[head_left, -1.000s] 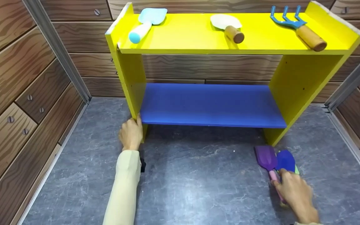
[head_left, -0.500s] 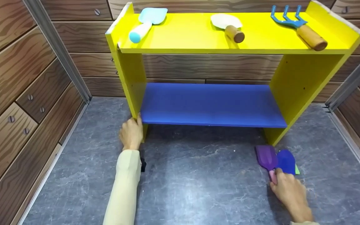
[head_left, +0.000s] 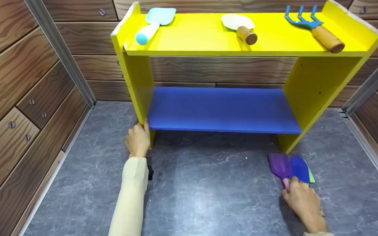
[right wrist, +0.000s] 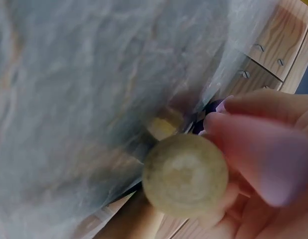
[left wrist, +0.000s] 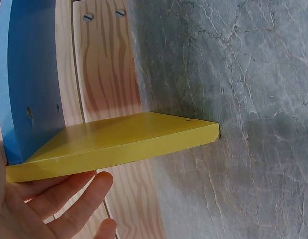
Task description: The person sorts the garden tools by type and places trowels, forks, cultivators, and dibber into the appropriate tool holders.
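Note:
My left hand point(head_left: 138, 141) grips the lower left side panel of a yellow shelf unit point(head_left: 133, 82); in the left wrist view its fingers point(left wrist: 86, 206) curl under the yellow board's edge. At the lower right, my right hand point(head_left: 303, 198) holds the pink handle point(right wrist: 258, 154) of a purple toy shovel point(head_left: 280, 165). A blue trowel blade point(head_left: 299, 167) sticks out just beyond that hand, with a green edge point(head_left: 311, 177) showing behind it. In the right wrist view, a round pale handle end point(right wrist: 185, 175) lies by the palm; the rest of these handles is hidden.
On the yellow top lie a light blue shovel point(head_left: 160, 16), a white-bladed trowel point(head_left: 238, 22) and a blue hand fork point(head_left: 307, 23) with a wooden handle. A blue shelf point(head_left: 221, 108) spans the unit below. Wood-patterned walls point(head_left: 28, 82) enclose the grey floor point(head_left: 208, 183).
My right hand has shifted slightly left and closed about the purple shovel's pink handle. The blue blade has turned a little. The left hand has stayed on the panel.

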Demonstrator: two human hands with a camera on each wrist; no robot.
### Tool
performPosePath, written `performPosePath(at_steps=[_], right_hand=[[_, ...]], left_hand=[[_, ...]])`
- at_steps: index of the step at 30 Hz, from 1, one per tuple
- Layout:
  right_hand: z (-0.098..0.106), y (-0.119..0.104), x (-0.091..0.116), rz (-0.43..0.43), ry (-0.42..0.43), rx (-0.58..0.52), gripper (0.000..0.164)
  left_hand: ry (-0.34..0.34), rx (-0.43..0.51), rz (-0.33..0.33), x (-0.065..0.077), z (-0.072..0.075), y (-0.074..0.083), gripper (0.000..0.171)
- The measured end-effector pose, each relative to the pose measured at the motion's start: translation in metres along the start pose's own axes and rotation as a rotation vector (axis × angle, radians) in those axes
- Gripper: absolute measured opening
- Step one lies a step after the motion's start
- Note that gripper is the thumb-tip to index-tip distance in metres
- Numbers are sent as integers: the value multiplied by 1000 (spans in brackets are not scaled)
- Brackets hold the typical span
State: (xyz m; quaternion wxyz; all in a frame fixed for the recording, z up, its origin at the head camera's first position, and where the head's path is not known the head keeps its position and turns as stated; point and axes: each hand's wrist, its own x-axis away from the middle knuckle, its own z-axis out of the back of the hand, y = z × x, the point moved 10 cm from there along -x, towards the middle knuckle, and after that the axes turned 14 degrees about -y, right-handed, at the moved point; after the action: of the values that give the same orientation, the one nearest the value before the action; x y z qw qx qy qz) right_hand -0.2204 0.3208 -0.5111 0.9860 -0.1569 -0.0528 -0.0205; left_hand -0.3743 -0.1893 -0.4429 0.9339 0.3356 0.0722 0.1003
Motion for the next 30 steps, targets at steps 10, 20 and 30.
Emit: performPosePath(at_steps=[10,20,30], right_hand=[[-6,5,-1,-35,-62,-24,23],[7,-8,6,57,80,-49,23],[18,-26,10,178,167,-36,25]], left_hand=[[-12,4,21,0,-2,-1,54],[-3,17,7,0,0,0,53],[-6,16,15,-2,-1,-1,52]])
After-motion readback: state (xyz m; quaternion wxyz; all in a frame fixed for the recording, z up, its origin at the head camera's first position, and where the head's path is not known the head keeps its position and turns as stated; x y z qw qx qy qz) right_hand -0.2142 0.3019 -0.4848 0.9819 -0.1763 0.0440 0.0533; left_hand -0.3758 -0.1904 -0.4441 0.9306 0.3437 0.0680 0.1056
